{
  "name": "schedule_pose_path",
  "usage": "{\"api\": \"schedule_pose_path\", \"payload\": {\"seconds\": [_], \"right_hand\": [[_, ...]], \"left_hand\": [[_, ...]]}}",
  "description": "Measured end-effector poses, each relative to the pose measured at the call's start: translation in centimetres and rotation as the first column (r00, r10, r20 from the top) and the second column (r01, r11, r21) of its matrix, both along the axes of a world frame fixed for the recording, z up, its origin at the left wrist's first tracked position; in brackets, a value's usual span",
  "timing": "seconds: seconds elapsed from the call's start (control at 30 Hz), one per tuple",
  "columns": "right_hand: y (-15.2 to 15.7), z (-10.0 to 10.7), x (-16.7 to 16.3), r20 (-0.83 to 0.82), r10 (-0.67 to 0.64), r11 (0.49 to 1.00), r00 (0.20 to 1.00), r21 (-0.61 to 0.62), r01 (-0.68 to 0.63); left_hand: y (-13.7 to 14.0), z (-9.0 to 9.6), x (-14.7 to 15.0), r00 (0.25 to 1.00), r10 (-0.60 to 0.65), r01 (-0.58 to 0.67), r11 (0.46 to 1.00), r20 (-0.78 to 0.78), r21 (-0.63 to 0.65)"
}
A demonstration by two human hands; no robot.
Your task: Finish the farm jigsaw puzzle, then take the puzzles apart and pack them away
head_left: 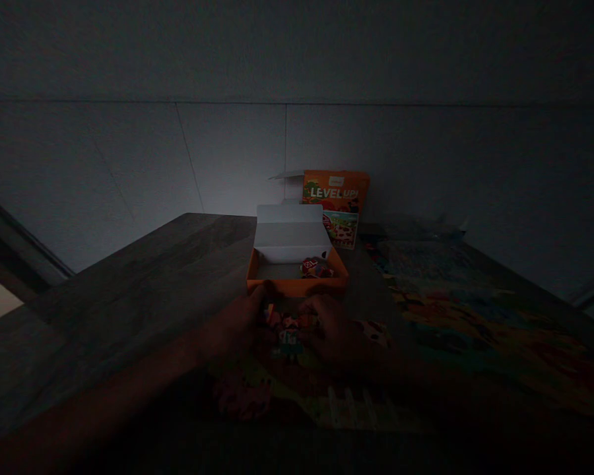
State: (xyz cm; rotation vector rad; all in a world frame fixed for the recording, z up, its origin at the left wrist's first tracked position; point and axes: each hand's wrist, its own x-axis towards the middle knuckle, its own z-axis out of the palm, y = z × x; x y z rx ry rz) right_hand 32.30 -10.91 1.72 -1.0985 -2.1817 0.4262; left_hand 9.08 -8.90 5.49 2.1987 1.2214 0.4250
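In dim light, a farm-picture puzzle (247, 396) lies in front of me, with a fence, a pinkish animal and a small farmer figure (290, 338) showing. My left hand (242, 316) is bent in at the upper left of the picture, close to the orange box's front wall. Opposite it, my right hand (332, 326) rests at the upper right with curled fingers. Both look closed at the picture's upper part, but darkness hides what their fingertips hold. Just beyond them, the open orange box (297, 287) has its white lid raised, with a few colourful pieces (317, 268) inside at the right.
Behind the open box, a second orange box (336, 181) marked "LEVEL UP!" stands upright with a flap out. A colourful sheet or puzzle (450, 316) spreads over the right side, with clear plastic (420, 227) beyond it. The grey stone-patterned table (178, 264) meets a pale wall.
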Motion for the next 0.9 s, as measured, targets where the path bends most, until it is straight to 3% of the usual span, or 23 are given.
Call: {"api": "schedule_pose_path", "payload": {"seconds": [0.1, 0.2, 0.27, 0.4, 0.5, 0.77, 0.9], "right_hand": [[-0.1, 0.0, 0.1, -0.062, 0.038, 0.999, 0.997, -0.010, -0.039], [-0.2, 0.3, 0.1, -0.103, 0.069, 0.998, 0.992, 0.003, -0.069], [-0.3, 0.5, 0.1, -0.121, 0.071, 0.997, 0.990, 0.008, -0.070], [-0.3, 0.7, 0.2, -0.122, 0.142, 0.990, 0.982, 0.043, -0.137], [-0.5, 0.8, 0.2, -0.100, 0.181, 0.982, 0.978, 0.071, -0.175], [-1.0, 0.9, 0.4, -0.070, 0.045, 0.994, 0.997, 0.104, -0.037], [-0.9, 0.9, 0.6, -0.053, -0.004, 0.992, 0.999, 0.128, 0.011]], "left_hand": [[-0.1, 0.1, 0.0, 0.998, 0.020, -0.030, 0.986, 0.063, 0.163], [0.1, 0.1, -0.2, 0.981, 0.063, -0.131, 0.911, 0.183, 0.391], [0.1, 0.0, -0.3, 0.974, 0.030, -0.129, 0.886, 0.224, 0.445], [-0.2, -0.4, 0.3, 0.978, -0.175, 0.130, 0.940, 0.118, 0.317], [-0.4, -0.8, 1.0, 0.948, -0.303, 0.274, 0.934, 0.102, 0.229], [-0.3, -0.4, 1.2, 0.947, -0.292, 0.267, 0.947, 0.131, 0.178], [-0.1, -0.1, 0.7, 0.954, -0.290, 0.265, 0.937, 0.082, 0.230]]}}
